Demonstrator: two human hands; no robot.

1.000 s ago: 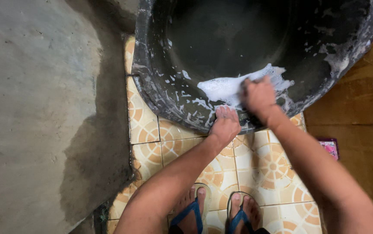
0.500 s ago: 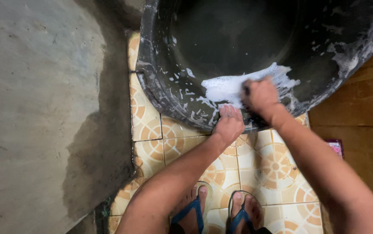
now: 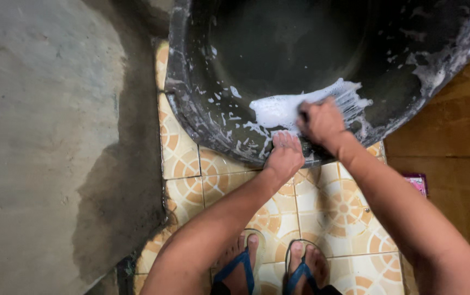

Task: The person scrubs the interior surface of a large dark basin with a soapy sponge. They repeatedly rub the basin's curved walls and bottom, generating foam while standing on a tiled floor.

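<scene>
A large black tub (image 3: pixel 202 117) smeared with white soap foam (image 3: pixel 278 109) lies tilted on the patterned floor tiles. My left hand (image 3: pixel 284 155) grips the tub's near rim, fingers curled over the edge. My right hand (image 3: pixel 319 123) is closed on a scrubbing brush (image 3: pixel 349 98) whose bristles press against the tub's inner wall in the foam. Most of the brush is hidden under the hand and suds.
Orange-and-white patterned tiles (image 3: pixel 333 207) lie under my feet in blue flip-flops (image 3: pixel 240 267). A wet concrete slab (image 3: pixel 44 142) fills the left. Brown flooring (image 3: pixel 453 147) and a small pink packet (image 3: pixel 416 183) are at the right.
My right hand has shifted slightly back and forth along the tub's inner wall with the brush, spreading foam. The left hand stays on the rim.
</scene>
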